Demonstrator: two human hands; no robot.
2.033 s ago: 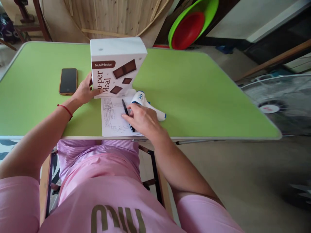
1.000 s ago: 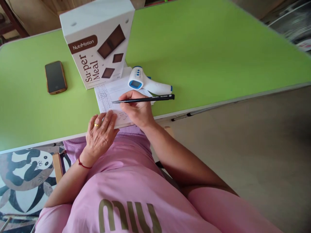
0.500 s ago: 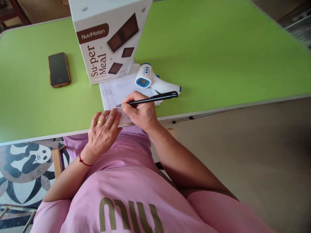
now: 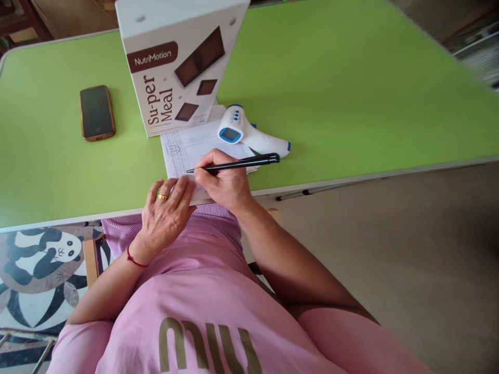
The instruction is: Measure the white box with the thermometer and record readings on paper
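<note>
A black pen (image 4: pixel 249 162) is gripped by my right hand (image 4: pixel 226 179), its tip down at the written-on paper (image 4: pixel 195 143). My left hand (image 4: pixel 166 210), with a gold ring and a red wrist cord, lies flat with its fingers across the paper's lower left part. Small dark writing covers the paper's left side. On the paper's far right part lies a white and blue infrared thermometer (image 4: pixel 249 132), just beyond my right hand. Part of the paper is hidden under my hands.
A white NutriMotion box (image 4: pixel 183 78) stands upright at the paper's far edge. To its left a phone (image 4: pixel 97 112) in a brown case lies on the green table (image 4: pixel 331 88). The table's near edge runs just below my hands.
The pen's back end has tilted slightly lower and to the left while my right hand keeps its grip. My left hand stays put. The whole view has shifted a little.
</note>
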